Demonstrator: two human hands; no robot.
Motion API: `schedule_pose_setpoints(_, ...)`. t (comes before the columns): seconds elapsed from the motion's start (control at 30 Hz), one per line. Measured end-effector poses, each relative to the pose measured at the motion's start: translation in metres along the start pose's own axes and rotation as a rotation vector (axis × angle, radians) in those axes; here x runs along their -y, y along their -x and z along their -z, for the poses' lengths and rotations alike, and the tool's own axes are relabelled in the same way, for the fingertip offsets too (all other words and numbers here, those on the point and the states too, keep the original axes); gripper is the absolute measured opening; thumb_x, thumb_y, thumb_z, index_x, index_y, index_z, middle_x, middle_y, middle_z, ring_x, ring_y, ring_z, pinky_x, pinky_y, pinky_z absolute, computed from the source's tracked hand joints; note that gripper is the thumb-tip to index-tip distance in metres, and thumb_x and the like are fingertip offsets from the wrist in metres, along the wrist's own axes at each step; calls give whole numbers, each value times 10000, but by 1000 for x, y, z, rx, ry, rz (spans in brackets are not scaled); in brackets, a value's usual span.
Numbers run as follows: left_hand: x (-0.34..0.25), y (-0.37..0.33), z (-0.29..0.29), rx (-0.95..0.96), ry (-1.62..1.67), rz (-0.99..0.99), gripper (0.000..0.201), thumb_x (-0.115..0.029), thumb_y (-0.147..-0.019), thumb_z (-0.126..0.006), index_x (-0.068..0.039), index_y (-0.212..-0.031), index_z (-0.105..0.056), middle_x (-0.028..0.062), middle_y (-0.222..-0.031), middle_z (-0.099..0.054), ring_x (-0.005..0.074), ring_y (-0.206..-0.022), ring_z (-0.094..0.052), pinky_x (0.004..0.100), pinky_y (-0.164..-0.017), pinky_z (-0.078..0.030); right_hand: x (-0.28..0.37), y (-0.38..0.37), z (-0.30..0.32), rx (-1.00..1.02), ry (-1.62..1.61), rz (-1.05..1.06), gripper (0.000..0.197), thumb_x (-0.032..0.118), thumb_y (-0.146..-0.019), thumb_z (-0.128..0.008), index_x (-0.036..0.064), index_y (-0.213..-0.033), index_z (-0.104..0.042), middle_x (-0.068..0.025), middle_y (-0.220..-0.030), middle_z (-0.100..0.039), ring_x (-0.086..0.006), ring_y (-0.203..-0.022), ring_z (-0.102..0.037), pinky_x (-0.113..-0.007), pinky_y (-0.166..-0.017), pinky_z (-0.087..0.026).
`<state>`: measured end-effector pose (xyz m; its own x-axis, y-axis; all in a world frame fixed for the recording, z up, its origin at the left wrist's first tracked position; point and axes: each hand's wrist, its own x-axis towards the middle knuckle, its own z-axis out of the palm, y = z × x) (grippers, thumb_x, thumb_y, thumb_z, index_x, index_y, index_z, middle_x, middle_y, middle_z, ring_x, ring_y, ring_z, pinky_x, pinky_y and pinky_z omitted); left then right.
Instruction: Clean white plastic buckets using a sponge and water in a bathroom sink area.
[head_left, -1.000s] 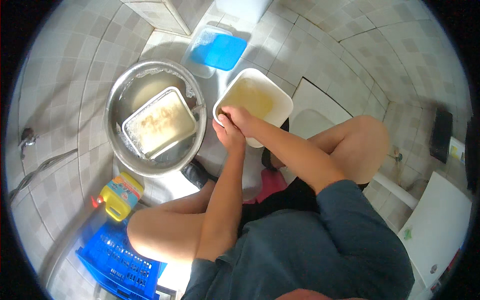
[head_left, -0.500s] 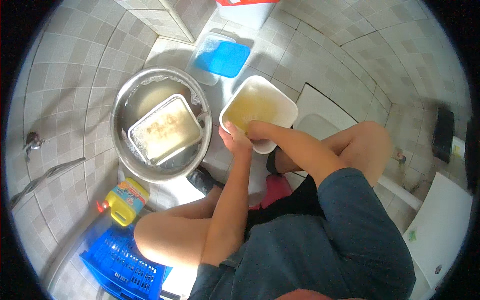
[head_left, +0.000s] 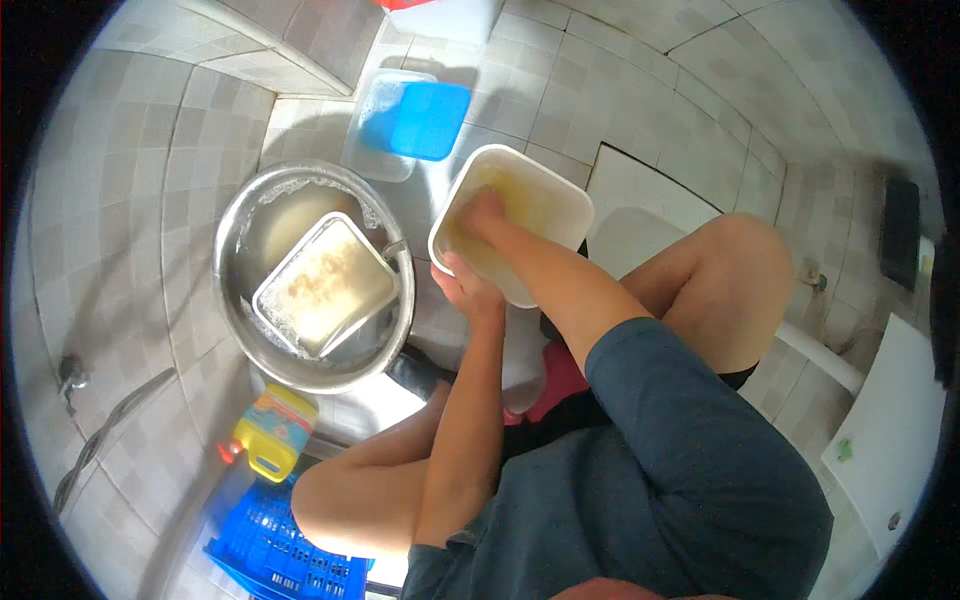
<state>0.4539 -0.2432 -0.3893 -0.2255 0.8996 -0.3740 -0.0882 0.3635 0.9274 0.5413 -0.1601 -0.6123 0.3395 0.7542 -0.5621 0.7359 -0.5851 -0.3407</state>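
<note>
Enclosing right hand (head_left: 484,214), touching left hand (head_left: 472,290): white tub (head_left: 562,206)

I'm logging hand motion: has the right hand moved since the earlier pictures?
Yes: the right hand has moved forward, closer to the blue lid, and farther into the white tub.

Shirt (head_left: 590,500): dark blue-grey, sleeves (head_left: 655,395) short, forearms (head_left: 463,425) bare. Shorts (head_left: 565,418): black. Left shoe (head_left: 412,373): dark; finer detail unclear.
</note>
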Motion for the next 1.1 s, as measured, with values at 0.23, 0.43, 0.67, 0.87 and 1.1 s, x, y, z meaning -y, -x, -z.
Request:
schedule_pose_setpoints(0.23,0,-3,21,-31,-55,72,519,-393,-1067,-436,27,-1372,-424,188,-1301,-555,272,-1148,-571,396,-970,-466,80,86,104,-2,-1914,-691,331,227,-941,-596,75,-1233,-563,-113,-1223,-582,-294,-1059,-592,-496,-839,-509)
schedule_pose_setpoints(0.43,36,-25,31,26,280,20,520,-390,-1068,-436,27,-1378,-418,190,-1312,-556,271,-1157,-580,405,-983,-468,133,173,167,110,-1941,-568,463,446,-1005,-473,52,-1238,-543,-114,-1214,-570,-270,-1099,-532,-473,-920,-440)
schedule_pose_setpoints(0.67,-4,5,-18,80,-36,32,482,-358,-1078,-427,21,-1376,-419,179,-1309,-555,253,-1177,-560,390,-1004,-448,30,28,40,104,-1934,-436,551,469,-1027,-397,-4,-1258,-561,-171,-1304,-582,-308,-1191,-519,-489,-993,-428)
schedule_pose_setpoints(0.87,12,-20,28,36,14,36,490,-375,-1073,-423,16,-1368,-441,169,-1299,-560,247,-1145,-564,386,-991,-447,67,25,61,-88,-541,-252,471,361,-1048,-389,16,-1342,-519,-187,-1350,-552,-282,-1255,-496,-431,-1073,-410)
schedule_pose_setpoints(1.1,1,-13,9,2,-73,70,655,-492,-1056,-421,60,-1409,-432,214,-1354,-552,293,-1207,-559,402,-1025,-439,88,77,94,-101,-1622,-600,512,401,-1054,-377,7,-1357,-500,-189,-1266,-613,-308,-1171,-576,-459,-1020,-441)
